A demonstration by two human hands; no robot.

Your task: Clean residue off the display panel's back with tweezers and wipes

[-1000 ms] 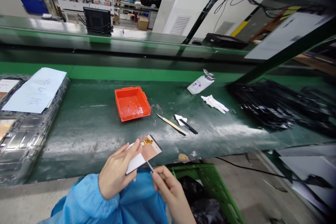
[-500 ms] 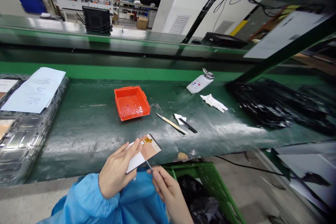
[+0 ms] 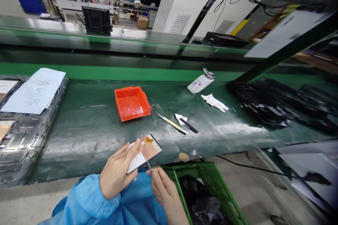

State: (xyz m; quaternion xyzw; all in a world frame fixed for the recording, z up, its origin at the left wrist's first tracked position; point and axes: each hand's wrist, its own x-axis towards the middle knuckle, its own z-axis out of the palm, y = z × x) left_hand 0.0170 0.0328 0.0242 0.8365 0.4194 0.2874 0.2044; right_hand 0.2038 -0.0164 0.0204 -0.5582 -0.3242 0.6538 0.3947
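My left hand (image 3: 117, 174) grips a small flat screen panel (image 3: 144, 152), copper-coloured with a white part and a yellow flex tab, held tilted just above the bench's near edge. My right hand (image 3: 163, 191) pinches thin metal tweezers (image 3: 149, 166) whose tip meets the panel's lower edge. Both arms wear blue sleeves.
On the green bench (image 3: 92, 130) sit an orange bin (image 3: 132, 102), a wooden-handled blade (image 3: 171, 123), a black tool (image 3: 188, 126), white wipes (image 3: 214, 102) and a white dispenser bottle (image 3: 200, 81). Clear trays (image 3: 26, 130) with paper lie left, black trays (image 3: 274, 105) right, a green crate (image 3: 206, 190) below.
My right hand has slid slightly left and down, bringing the tweezers closer under the panel. My left hand and the panel stay put.
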